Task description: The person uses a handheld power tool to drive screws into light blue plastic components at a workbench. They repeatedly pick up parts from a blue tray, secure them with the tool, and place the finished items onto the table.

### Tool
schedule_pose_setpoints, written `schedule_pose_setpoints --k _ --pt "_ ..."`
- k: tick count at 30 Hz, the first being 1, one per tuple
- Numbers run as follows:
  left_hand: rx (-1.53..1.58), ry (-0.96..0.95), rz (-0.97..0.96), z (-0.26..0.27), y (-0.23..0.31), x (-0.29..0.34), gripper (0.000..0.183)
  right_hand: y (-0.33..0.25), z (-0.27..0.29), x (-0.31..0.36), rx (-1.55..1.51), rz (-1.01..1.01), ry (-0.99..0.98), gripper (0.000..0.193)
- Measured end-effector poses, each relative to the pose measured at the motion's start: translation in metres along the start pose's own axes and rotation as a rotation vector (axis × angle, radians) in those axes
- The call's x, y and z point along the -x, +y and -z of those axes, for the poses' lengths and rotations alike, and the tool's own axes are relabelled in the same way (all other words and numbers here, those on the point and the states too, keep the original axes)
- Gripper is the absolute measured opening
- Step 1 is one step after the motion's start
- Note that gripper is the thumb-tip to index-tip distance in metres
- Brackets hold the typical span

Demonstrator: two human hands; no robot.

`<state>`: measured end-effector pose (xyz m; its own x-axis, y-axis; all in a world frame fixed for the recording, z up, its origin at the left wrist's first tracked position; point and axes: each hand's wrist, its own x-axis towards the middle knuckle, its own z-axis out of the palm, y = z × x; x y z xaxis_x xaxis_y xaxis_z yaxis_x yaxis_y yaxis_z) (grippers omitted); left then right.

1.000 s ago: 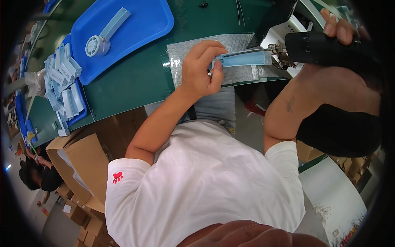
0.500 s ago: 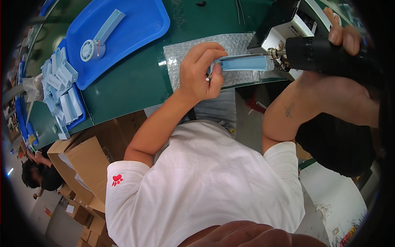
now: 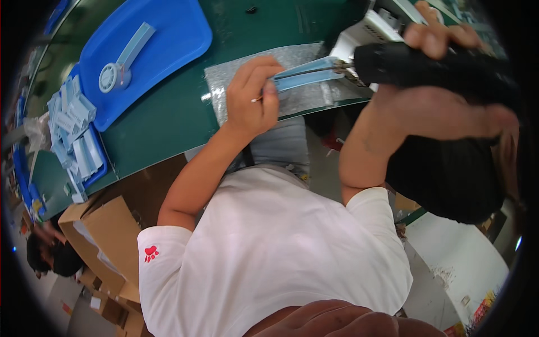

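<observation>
Head view: our left hand (image 3: 247, 101) pinches left end of light-blue trough-shaped piece (image 3: 306, 77), fingers closed round it, tiny white connector (image 3: 256, 99) showing by thumb. Our right hand (image 3: 433, 42) grips black power driver (image 3: 415, 64), fingers curled over barrel, slightly blurred. Thin driver shaft (image 3: 309, 71) runs along piece, pointing toward left hand. Piece over bubble wrap (image 3: 216, 84) on green table (image 3: 151, 140); touching or not, we can't tell. Farther left, blue tray (image 3: 168, 56) carries round fan unit (image 3: 109, 77); beside it, heap of light-blue parts (image 3: 73, 121).
</observation>
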<state>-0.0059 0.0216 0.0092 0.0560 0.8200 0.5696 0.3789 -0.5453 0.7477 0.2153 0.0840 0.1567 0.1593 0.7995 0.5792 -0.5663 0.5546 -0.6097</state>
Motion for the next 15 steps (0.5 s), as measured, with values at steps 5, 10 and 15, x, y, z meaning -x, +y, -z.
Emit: schedule_pose_setpoints --k 5,10,15 --pt "-0.052 0.004 -0.020 0.002 0.003 0.002 0.026 -0.059 -0.003 -0.027 0.008 0.019 0.008 0.086" --pt "-0.033 -0.012 -0.003 0.000 0.005 0.000 0.026 -0.090 0.028 -0.055 0.596 0.219 0.066 0.081" --pt "-0.040 -0.036 -0.024 0.000 0.003 0.001 0.026 -0.043 0.009 -0.059 0.964 0.514 0.165 0.081"
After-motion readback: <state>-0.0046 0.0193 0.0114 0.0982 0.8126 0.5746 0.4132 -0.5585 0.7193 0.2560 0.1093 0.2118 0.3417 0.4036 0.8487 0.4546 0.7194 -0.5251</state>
